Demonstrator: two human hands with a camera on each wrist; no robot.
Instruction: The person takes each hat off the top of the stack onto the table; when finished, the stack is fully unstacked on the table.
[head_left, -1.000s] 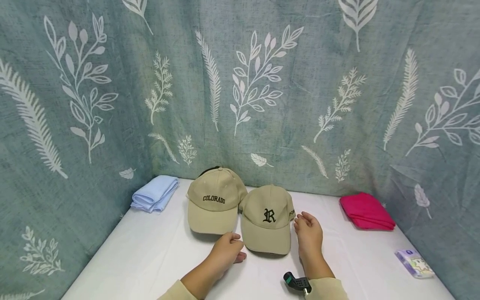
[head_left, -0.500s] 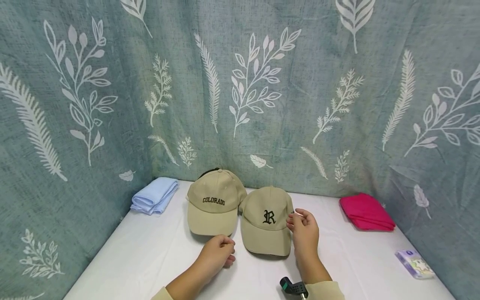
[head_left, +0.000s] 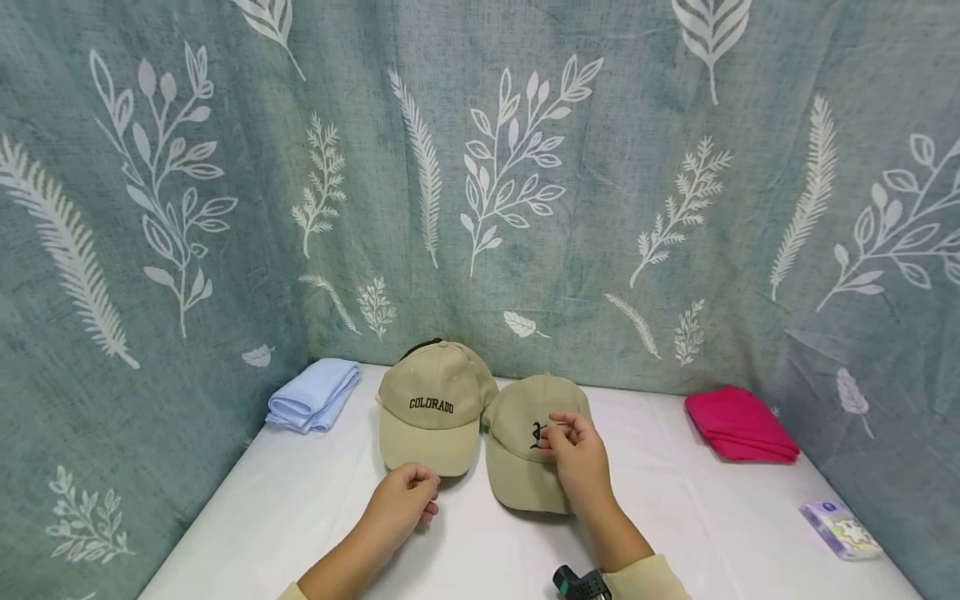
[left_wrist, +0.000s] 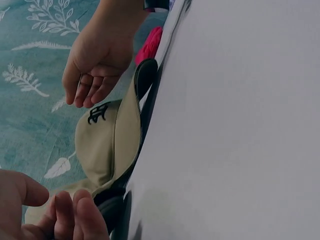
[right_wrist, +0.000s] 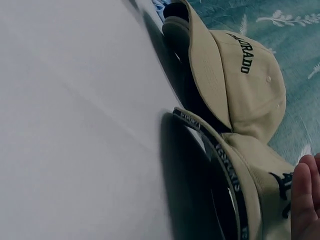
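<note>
Two beige baseball caps stand side by side at the back middle of the white table. The COLORADO cap [head_left: 427, 446] is on the left; the other cap [head_left: 522, 483], with a black R emblem, touches its right side. My right hand [head_left: 583, 461] hovers in front of the R cap, its fingers loosely bent, and covers part of the emblem. In the left wrist view a gap shows between that hand [left_wrist: 102, 55] and the cap's crown. My left hand [head_left: 401, 498] hangs just before the COLORADO cap's brim, fingers loosely curled. Neither hand holds anything.
A folded light-blue cloth [head_left: 315, 393] lies at the back left. At the back right is a folded red cloth [head_left: 738, 423], with a small purple-and-white packet [head_left: 842, 531] nearer the right edge. A patterned green curtain [head_left: 480, 167] encloses the white table [head_left: 712, 533].
My right hand has moved left, from beside the R cap to in front of its emblem. My left hand has drawn back left and slightly toward me. The caps have stayed in place.
</note>
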